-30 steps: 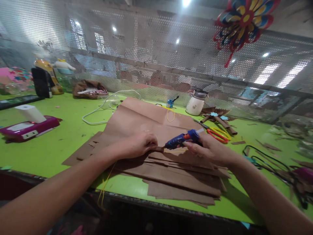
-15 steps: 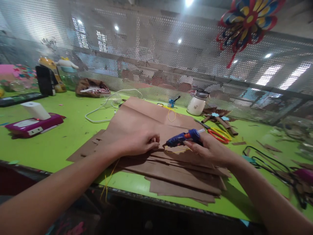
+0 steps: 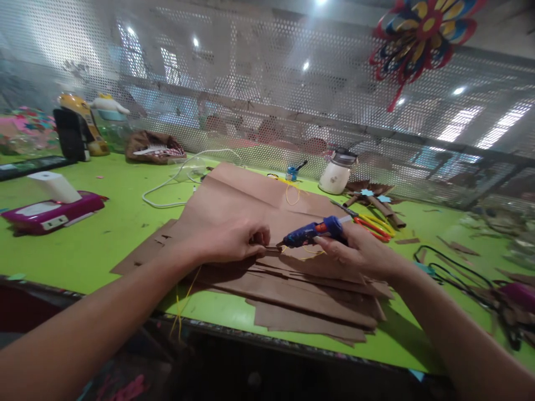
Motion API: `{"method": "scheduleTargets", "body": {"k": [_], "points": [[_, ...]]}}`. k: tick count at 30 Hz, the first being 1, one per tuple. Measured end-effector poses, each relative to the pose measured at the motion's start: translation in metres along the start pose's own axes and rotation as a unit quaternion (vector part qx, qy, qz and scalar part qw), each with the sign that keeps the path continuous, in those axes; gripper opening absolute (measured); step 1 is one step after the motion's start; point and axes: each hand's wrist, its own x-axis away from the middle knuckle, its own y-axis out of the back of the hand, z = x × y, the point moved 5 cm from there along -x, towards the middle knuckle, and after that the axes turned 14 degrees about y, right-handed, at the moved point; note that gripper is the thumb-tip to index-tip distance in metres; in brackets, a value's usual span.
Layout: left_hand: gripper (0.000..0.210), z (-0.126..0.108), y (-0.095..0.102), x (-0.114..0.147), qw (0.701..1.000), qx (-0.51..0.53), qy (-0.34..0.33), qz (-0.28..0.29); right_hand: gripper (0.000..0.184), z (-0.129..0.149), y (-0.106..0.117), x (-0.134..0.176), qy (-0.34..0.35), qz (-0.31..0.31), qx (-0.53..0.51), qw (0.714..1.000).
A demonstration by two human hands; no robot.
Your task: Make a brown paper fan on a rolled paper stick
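Observation:
Stacked sheets of brown paper [image 3: 309, 303] lie on the green table in front of me. Above them my left hand [image 3: 240, 239] pinches a small, thin roll of brown paper [image 3: 273, 249], its end sticking out to the right. My right hand [image 3: 359, 248] is wrapped round a blue glue gun [image 3: 311, 233] with a clear glue stick at its back. The gun's nozzle points left, at the end of the roll; whether it touches, I cannot tell. Yellow string [image 3: 309, 253] trails from near the roll across the paper.
Scissors with red and yellow handles [image 3: 376, 225] lie beyond my right hand. A white jar [image 3: 334, 175] and a small blue bottle [image 3: 291, 174] stand at the back. A purple power strip [image 3: 54, 214] sits left, a black cable [image 3: 455, 275] right. A perforated metal screen [image 3: 259, 94] rises behind.
The end of the paper roll now shows more clearly between my left fingers and the nozzle. Both hands keep nearly the same place. The view has shifted slightly.

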Motion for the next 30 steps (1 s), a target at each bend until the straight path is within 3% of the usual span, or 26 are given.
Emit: {"method": "scheduleTargets", "body": {"k": [9, 21, 30], "points": [[0.016, -0.0046, -0.0023, 0.0021, 0.999, -0.032, -0.023, -0.036, 0.035, -0.0008, -0.003, -0.0034, 0.007, -0.006, -0.039, 0.999], [0.013, -0.0082, -0.0023, 0.005, 0.998, -0.047, -0.024, -0.026, 0.035, -0.0006, 0.0018, -0.0012, -0.014, 0.011, -0.028, 0.999], [0.013, -0.0071, -0.0037, 0.0028, 0.997, -0.051, -0.029, -0.049, 0.037, -0.0054, 0.006, 0.0023, 0.003, 0.017, -0.062, 0.998]]}}
